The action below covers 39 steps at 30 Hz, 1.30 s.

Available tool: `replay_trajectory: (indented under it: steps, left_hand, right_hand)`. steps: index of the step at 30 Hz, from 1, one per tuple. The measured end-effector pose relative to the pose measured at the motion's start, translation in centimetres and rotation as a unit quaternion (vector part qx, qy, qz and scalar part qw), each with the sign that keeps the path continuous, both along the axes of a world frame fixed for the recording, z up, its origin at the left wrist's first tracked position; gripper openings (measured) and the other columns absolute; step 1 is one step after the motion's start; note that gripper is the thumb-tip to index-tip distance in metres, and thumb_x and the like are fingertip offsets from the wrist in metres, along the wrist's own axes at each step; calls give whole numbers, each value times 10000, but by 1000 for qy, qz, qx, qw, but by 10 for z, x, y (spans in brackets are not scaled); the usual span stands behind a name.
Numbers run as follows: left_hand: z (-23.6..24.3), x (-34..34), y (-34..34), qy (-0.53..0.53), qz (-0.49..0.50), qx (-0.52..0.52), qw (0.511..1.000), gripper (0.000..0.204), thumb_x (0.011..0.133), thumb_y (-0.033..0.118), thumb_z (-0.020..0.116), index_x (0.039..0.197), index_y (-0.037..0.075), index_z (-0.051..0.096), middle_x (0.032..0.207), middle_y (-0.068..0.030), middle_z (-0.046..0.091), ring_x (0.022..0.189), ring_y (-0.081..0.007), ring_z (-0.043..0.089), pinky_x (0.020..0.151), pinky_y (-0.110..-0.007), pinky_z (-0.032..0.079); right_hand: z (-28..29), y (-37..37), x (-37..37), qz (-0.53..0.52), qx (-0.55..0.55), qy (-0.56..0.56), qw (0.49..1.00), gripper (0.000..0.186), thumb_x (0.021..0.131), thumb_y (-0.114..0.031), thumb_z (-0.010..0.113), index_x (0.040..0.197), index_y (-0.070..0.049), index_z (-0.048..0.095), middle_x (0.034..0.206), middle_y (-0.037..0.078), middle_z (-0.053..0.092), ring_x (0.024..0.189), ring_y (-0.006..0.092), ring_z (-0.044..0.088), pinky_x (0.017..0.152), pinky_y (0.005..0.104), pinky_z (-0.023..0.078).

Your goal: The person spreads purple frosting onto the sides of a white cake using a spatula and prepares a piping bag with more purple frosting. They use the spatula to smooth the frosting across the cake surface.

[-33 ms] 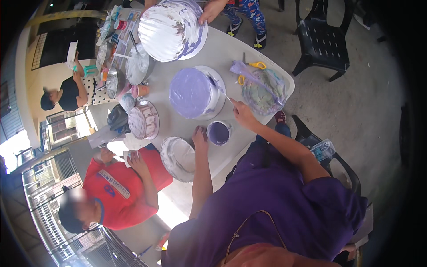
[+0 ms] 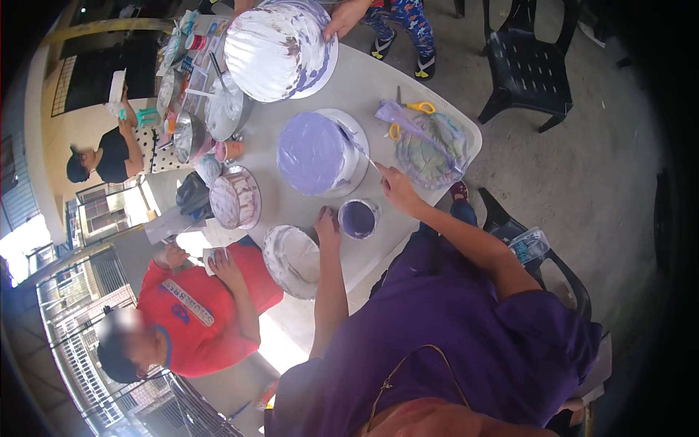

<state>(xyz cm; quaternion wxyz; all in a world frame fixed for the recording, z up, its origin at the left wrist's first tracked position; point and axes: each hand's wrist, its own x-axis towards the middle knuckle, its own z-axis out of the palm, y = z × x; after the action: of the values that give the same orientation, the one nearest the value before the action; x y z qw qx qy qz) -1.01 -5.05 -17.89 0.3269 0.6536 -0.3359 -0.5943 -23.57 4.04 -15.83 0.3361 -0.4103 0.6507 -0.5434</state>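
A lavender-frosted round cake (image 2: 309, 153) sits on a white board (image 2: 353, 182) mid-table. My right hand (image 2: 397, 188) grips a thin spatula (image 2: 368, 156) angled against the cake's right side, where the frosting shows paler. Below the cake, my left hand (image 2: 327, 226) rests with fingers curled between a cup of purple frosting (image 2: 358, 218) and a wide bowl smeared with white frosting (image 2: 291, 255); what it holds, if anything, is unclear. A plastic bag of pale frosting (image 2: 429, 149) lies right of the cake, with yellow-handled scissors (image 2: 419, 106) beside it.
Another person's hand (image 2: 342, 20) holds a white-frosted cake (image 2: 273, 51) above. A smaller cake (image 2: 233, 197), metal bowls (image 2: 189, 138) and cluttered supplies fill the table's (image 2: 451, 120) left. Co-workers in red (image 2: 196, 306) and black (image 2: 113, 153) work left. Black plastic chairs (image 2: 524, 73) stand right.
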Motion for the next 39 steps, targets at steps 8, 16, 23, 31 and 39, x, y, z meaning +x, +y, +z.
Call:
replay_trajectory:
  steps: [8,16,23,31,39]
  left_hand:
    - [-6,-9,-16,-20,13,-8,1000,358,741,-10,472,1092,-22,406,751,-72,486,631,-170,507,548,-272,449]
    - [-5,-8,-19,-76,-2,11,997,427,724,-1,546,1120,55,398,714,-42,495,572,-120,490,470,-230,420]
    - [-7,-5,-19,-47,7,22,999,429,716,-31,529,1108,73,389,726,-49,483,583,-122,472,487,-238,412]
    - [-3,-4,-19,-3,2,41,999,424,732,-29,498,1123,81,380,756,-60,502,617,-148,495,530,-260,419]
    - [-7,-1,-17,20,3,38,999,476,718,-63,471,1156,90,367,766,-60,480,637,-139,479,556,-257,415]
  right_hand:
    - [0,0,-22,-6,-43,-14,999,452,690,56,452,1136,3,405,744,187,467,613,325,482,567,380,402]
    - [12,-17,-33,38,1,34,999,423,687,32,464,1108,12,438,768,209,478,650,337,502,605,381,422]
    - [19,-31,-55,31,12,-10,999,410,675,36,458,1085,16,452,776,217,497,674,351,511,612,384,431]
    - [21,-47,-62,80,32,59,995,328,703,-29,465,1027,21,478,767,252,512,738,365,520,661,416,430]
    - [7,-73,-78,86,57,85,991,251,705,-42,468,945,16,512,762,240,530,773,373,526,671,424,430]
